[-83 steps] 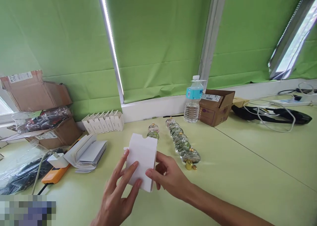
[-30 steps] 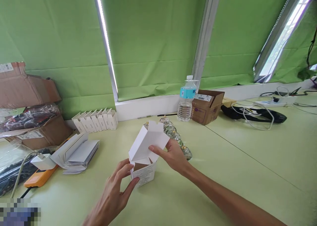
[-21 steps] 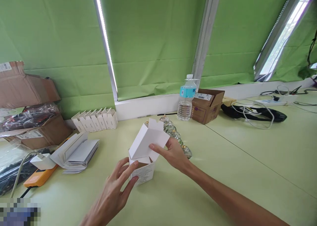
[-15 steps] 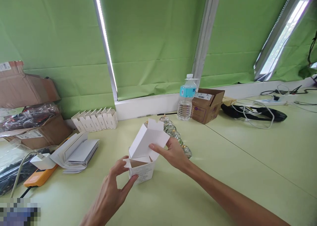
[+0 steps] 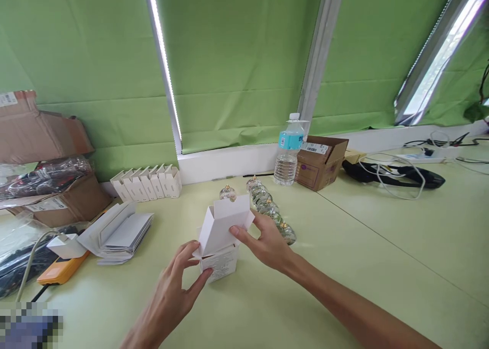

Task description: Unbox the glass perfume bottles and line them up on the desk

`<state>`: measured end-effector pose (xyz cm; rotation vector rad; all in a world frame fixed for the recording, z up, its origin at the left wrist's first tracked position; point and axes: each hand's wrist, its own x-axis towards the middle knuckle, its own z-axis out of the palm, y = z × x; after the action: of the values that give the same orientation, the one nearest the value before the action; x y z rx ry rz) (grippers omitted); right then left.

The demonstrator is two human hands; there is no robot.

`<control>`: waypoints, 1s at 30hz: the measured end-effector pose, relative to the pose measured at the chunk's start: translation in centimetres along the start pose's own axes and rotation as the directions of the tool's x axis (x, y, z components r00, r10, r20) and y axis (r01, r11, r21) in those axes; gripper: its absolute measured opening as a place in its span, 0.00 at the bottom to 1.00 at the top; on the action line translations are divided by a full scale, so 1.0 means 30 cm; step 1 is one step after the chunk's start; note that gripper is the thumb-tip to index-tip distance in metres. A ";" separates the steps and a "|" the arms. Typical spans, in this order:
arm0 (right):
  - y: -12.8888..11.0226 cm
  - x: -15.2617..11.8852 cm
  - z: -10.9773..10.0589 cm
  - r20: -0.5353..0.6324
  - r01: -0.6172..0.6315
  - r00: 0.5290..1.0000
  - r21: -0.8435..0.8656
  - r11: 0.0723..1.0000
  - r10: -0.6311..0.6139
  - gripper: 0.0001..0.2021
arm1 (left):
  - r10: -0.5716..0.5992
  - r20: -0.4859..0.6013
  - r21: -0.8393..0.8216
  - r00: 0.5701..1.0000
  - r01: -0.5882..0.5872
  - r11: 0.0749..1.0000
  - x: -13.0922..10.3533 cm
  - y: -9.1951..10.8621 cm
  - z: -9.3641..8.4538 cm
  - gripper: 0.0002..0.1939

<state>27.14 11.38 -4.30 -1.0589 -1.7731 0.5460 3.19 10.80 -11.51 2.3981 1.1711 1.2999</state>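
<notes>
A small printed white box [image 5: 220, 265] stands on the table in front of me. Thumb and fingers of my left hand [image 5: 179, 277] grip its left side. My right hand [image 5: 265, 239] pinches a folded white card piece [image 5: 225, 225], thumb on its face, just over the box's top. The piece's lower end meets the box opening, and the box's inside is hidden. Behind them, a clear ornament with a gold cap [image 5: 227, 192] sits alone, and a row of similar ornaments [image 5: 267, 205] runs beside my right hand.
Small white boxes [image 5: 147, 185] line the back wall. Folded white card sheets [image 5: 126, 237] lie at left, near an orange device [image 5: 63, 270] and cardboard boxes [image 5: 72, 201]. A water bottle [image 5: 288, 153] and a brown carton [image 5: 321, 165] stand behind, with cables [image 5: 401, 176] at right.
The white card piece has tilted and moved down and left toward the box opening with my right hand. The lone ornament behind it now shows more fully.
</notes>
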 end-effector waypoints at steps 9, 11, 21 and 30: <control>-0.005 -0.012 0.015 -0.018 0.000 1.000 0.017 1.000 0.001 0.14 | -0.007 0.015 0.026 1.000 0.007 1.000 0.004 0.000 -0.003 0.27; -0.009 -0.009 0.013 -0.023 0.007 1.000 0.045 0.999 -0.006 0.13 | 0.024 0.019 0.003 1.000 -0.024 1.000 0.008 0.004 -0.006 0.24; -0.017 -0.008 0.010 -0.041 0.038 0.999 0.073 0.997 -0.036 0.19 | 0.012 0.022 -0.015 1.000 -0.012 1.000 0.021 0.019 -0.005 0.20; -0.012 -0.019 0.017 -0.127 0.111 0.986 -0.011 0.994 -0.111 0.24 | -0.047 0.035 -0.003 0.998 0.047 0.999 0.010 0.010 0.005 0.22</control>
<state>26.63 10.76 -4.55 -0.9691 -1.7095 0.3979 3.56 10.83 -11.26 2.3657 1.2071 1.2407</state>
